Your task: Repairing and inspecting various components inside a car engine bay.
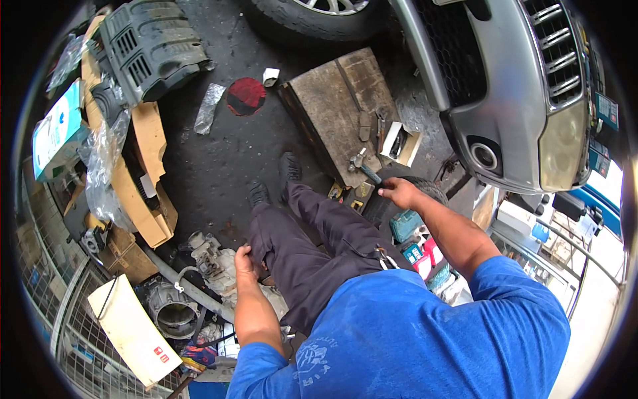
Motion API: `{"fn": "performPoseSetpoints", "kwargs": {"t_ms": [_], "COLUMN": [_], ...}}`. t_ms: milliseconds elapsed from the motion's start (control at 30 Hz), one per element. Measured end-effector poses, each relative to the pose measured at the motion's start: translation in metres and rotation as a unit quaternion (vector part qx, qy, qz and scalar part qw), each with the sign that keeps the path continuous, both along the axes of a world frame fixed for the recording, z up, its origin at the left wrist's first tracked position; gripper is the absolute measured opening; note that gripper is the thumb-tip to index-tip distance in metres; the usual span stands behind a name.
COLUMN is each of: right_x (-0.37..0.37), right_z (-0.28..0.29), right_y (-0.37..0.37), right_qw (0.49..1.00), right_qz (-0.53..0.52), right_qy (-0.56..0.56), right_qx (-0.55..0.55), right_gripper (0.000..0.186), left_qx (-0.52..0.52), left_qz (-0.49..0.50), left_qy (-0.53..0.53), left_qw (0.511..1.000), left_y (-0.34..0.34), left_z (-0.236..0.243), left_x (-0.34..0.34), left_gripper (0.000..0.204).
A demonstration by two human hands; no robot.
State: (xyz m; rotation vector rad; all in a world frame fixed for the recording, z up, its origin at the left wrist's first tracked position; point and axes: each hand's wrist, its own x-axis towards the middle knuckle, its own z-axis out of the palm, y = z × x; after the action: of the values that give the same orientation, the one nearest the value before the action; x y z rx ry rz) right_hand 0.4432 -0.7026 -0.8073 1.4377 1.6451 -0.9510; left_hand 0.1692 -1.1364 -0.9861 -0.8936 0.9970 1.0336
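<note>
My right hand [399, 193] is closed round the handle of a hammer [369, 173]. The hammer's metal head reaches over the near edge of a worn wooden bench [332, 86]. On that bench lie a pliers-like tool [381, 126], a long dark tool with a broad end [364, 125] and a small open white carton [403, 143] with a dark part inside. Beside my left thigh hangs my left hand [246, 263], thumb up; its other fingers are mostly hidden, and nothing can be seen in it. Greasy metal castings [211, 256] lie on the floor close to it.
A silver car bumper [458, 139] and a tyre [312, 23] stand beyond the bench. Left lie torn cardboard [147, 139], a black plastic cover [149, 50], a metal housing [174, 309] and a wire cage [63, 292]. A red round pad [246, 96] rests on the floor.
</note>
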Motion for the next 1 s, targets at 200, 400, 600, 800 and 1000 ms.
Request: {"fn": "performPoseSetpoints", "kwargs": {"t_ms": [200, 400, 600, 800, 1000], "right_x": [-0.015, -0.052, -0.107, -0.138, -0.141], "right_z": [-0.013, -0.024, -0.030, -0.034, -0.039], "right_y": [-0.004, -0.039, -0.066, -0.089, -0.098], "right_qw": [0.999, 0.998, 0.971, 0.877, 0.870], "right_qz": [0.016, 0.014, 0.160, 0.380, 0.389], "right_qy": [-0.025, -0.031, -0.081, -0.051, -0.016], "right_qx": [-0.028, -0.058, -0.160, -0.290, -0.303], "right_gripper": [0.066, 0.061, 0.048, 0.036, 0.027], "left_qx": [-0.125, -0.018, -0.189, -0.178, -0.200], "left_qz": [-0.158, -0.076, -0.076, -0.025, -0.018], "left_qy": [0.258, 0.127, 0.172, 0.124, 0.146], "left_qw": [0.945, 0.989, 0.964, 0.976, 0.969], "left_y": [0.018, -0.037, -0.068, -0.083, -0.074], "left_z": [0.022, 0.004, 0.001, -0.005, -0.009], "left_x": [-0.010, -0.035, -0.033, -0.036, -0.045], "left_gripper": [0.038, 0.045, 0.033, 0.022, 0.025]}}
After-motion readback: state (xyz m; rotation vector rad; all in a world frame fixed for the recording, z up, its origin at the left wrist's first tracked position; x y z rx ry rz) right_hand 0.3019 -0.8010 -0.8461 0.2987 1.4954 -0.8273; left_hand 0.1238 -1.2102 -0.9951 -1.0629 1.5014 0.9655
